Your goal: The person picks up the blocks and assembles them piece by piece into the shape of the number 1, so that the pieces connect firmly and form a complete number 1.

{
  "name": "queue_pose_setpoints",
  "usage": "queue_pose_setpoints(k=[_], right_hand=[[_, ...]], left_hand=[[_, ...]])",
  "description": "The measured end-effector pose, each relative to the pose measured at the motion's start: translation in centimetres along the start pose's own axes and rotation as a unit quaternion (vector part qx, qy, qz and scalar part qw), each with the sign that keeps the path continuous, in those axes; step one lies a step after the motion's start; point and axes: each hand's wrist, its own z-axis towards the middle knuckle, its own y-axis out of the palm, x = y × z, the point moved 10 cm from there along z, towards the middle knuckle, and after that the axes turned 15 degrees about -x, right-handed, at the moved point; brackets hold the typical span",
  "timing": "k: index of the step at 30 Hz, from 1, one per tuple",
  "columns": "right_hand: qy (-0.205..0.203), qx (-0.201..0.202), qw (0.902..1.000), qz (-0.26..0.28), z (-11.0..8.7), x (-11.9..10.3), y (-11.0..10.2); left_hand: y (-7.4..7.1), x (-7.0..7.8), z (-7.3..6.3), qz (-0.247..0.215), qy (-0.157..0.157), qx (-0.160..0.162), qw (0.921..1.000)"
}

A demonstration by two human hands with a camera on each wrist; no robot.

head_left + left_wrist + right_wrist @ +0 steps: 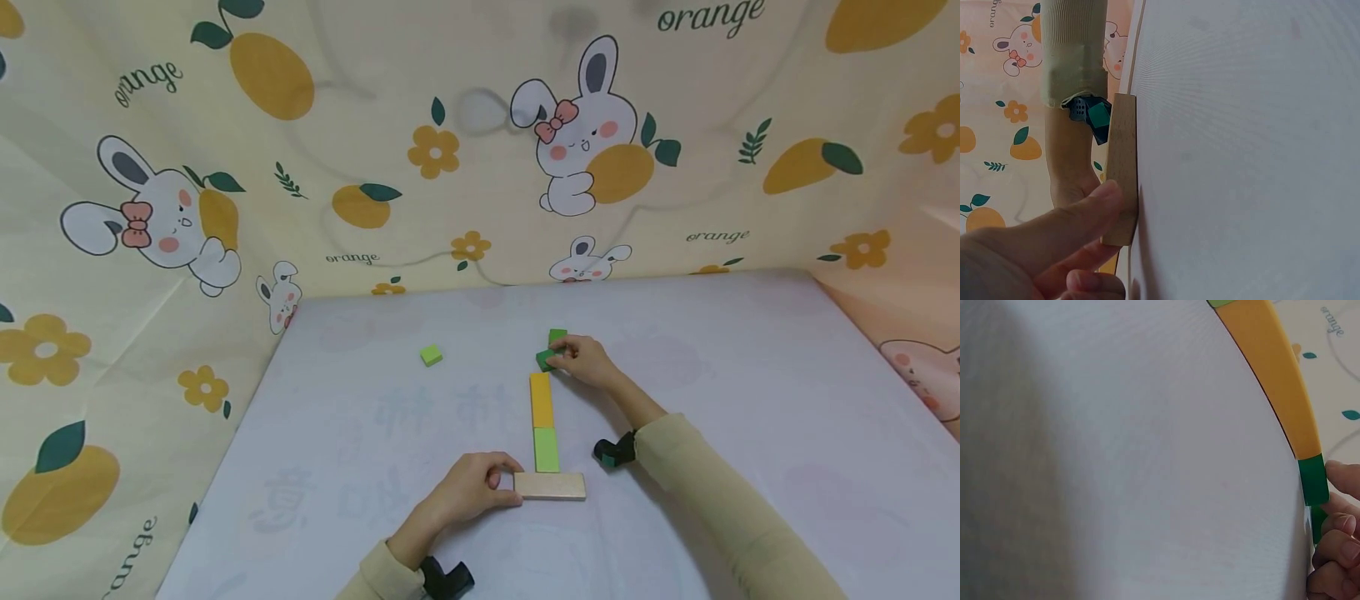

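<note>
Near the front of the table, my left hand [474, 485] pinches the left end of a plain wooden block [551, 487] between thumb and fingers. The left wrist view shows the thumb on one face of this wooden block [1124, 156]. Farther back, my right hand [588, 362] pinches a small dark green block [544, 361]. Right behind it lies another green block [557, 335], partly hidden by the fingers. A yellow block [541, 400] and a light green block [546, 450] form a line down to the wooden one. In the right wrist view the dark green block [1314, 481] is at the yellow block's end.
A small light green block [431, 355] lies alone on the white table [360, 450], left of the line. Printed cloth [450, 200] hangs behind and beside the table. Black wrist devices [617, 450] sit below both sleeves.
</note>
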Motion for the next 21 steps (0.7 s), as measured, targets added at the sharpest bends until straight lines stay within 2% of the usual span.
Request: queue_pose_setpoints(k=[7, 21], right_hand=[[-0.009, -0.012, 0.9999, -0.006, 0.12, -0.06, 0.17], [-0.016, -0.029, 0.9995, -0.002, -0.09, -0.39, 0.26]], left_hand=[[0.01, -0.23, 0.06, 0.014, -0.009, 0.006, 0.9998], [0.00, -0.23, 0.11, 0.013, -0.005, 0.008, 0.9999]])
